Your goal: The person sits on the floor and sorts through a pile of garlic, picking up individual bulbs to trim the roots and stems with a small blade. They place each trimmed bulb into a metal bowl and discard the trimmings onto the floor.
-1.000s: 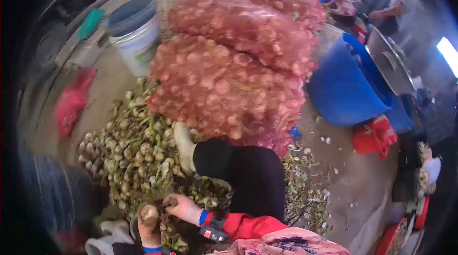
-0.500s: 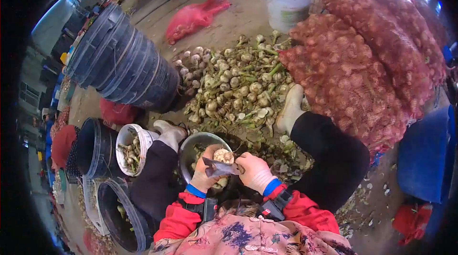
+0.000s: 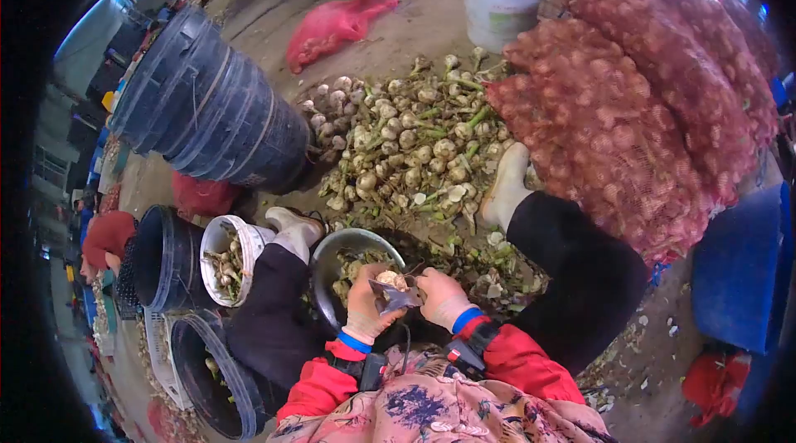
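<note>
The garlic bulb (image 3: 390,279) sits between my two hands above the metal bowl (image 3: 332,254), well short of the big garlic pile (image 3: 406,144) ahead of my feet. My left hand (image 3: 365,309) is curled shut around it from below, nearer than the right. My right hand (image 3: 441,298) is closed on a dark knife (image 3: 396,298) whose blade runs leftward under the bulb; I cannot tell which way the bulb's stem points.

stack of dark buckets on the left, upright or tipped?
Tipped. The stack of dark buckets lies on its side, rims pointing up-left, its base end beside the garlic pile.
</note>
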Available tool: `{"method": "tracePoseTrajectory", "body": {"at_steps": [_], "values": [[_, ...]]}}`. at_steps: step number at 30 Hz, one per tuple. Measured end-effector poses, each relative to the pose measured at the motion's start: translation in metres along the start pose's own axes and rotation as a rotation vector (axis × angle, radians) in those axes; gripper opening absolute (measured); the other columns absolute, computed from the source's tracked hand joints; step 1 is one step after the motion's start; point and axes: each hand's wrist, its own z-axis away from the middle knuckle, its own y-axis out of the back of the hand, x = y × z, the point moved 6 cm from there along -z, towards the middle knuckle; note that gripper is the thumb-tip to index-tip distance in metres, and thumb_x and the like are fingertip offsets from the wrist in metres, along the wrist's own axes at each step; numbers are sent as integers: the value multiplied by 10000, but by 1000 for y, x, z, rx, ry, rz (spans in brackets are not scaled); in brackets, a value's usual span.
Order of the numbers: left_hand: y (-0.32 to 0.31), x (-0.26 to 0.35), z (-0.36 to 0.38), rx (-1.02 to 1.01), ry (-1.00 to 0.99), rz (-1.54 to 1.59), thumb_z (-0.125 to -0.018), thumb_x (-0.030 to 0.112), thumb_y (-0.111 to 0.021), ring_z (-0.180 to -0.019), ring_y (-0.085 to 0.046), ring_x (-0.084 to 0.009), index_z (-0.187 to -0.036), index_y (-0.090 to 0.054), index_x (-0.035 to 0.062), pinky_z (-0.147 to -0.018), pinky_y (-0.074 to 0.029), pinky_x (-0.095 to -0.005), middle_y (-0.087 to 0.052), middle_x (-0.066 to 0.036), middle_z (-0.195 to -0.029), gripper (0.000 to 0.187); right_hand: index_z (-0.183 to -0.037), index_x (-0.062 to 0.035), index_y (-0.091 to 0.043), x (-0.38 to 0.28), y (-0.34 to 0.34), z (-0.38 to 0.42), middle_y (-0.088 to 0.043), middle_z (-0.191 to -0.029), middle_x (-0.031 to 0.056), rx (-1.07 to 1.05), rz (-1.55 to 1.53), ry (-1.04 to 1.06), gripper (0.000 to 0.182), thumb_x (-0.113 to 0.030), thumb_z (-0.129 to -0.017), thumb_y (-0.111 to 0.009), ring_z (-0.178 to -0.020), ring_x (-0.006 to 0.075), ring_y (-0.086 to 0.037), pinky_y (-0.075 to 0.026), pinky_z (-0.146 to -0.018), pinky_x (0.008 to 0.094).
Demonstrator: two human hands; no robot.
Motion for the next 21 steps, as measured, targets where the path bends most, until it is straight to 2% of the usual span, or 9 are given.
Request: {"method": "tracePoseTrajectory", "body": {"at_steps": [5,7,9,11,14,16,18,19,21], "values": [[-6,-22,1,61,54,-55,-518,162,-868,-884,-643,-246,-1161,-498,21,-808,-522,-332,-624,-121,-985,755,-943,-47,-642,19,-17,-4,-602,-982,167,22,-29,17,247,-87,-699,-645,-912,385,-606,-504,-794,453],[9,34,0,200,78,-104,-549,194,-865,-852,-635,-233,-1131,-508,15,-777,-523,-347,-622,-111,-965,706,-974,-43,-657,76,-13,2,-655,-982,181,-106,-9,-538,258,-85,-719,-647,-881,367,-633,-506,-802,427],[34,74,3,287,-198,-50,-589,229,-860,-865,-623,-210,-1118,-520,24,-758,-528,-335,-616,-112,-1010,662,-978,-34,-660,111,-7,-8,-683,-946,190,-94,-371,-569,268,-110,-721,-676,-829,336,-647,-505,-814,394],[49,99,-3,265,65,308,-611,151,-857,-937,-611,-205,-1166,-499,34,-805,-530,-340,-601,-114,-1083,671,-1010,-32,-659,104,-24,-31,-674,-957,194,54,-428,-447,307,-151,-729,-689,-873,348,-643,-508,-828,406],[50,31,-22,367,-78,422,-700,-22,-771,-926,-604,-210,-1339,-403,39,-834,-546,-339,-570,-102,-1145,741,-1024,-43,-664,60,8,-23,-656,-987,182,375,-461,-251,321,-168,-732,-708,-941,355,-630,-506,-845,410],[41,10,-19,415,122,785,-798,-20,-681,-907,-609,-216,-1287,-443,41,-786,-556,-357,-592,-97,-1090,548,-996,-65,-672,14,36,-3,-638,-1022,158,514,-403,-53,285,-122,-720,-716,-982,348,-615,-498,-853,396],[23,6,-27,373,303,1540,-968,118,-499,-894,-614,-200,-1169,-517,47,-774,-546,-366,-606,-114,-1094,214,-959,-87,-668,-16,48,4,-617,-1036,154,536,-467,150,257,-99,-708,-721,-979,352,-608,-499,-853,393],[17,3,-27,358,305,1543,-968,118,-499,-894,-614,-200,-1169,-517,47,-774,-546,-366,-606,-114,-1094,214,-940,-70,-640,-29,54,10,-599,-1024,118,514,-354,168,292,14,-664,-685,-945,320,-604,-500,-838,361],[13,13,-28,303,97,1424,-859,363,-715,-1054,-592,-259,-1184,-565,75,-919,-511,-418,-618,-79,-1123,460,-946,-75,-641,-32,49,5,-595,-1022,133,449,-337,124,295,13,-668,-685,-949,339,-601,-499,-828,366]]}}
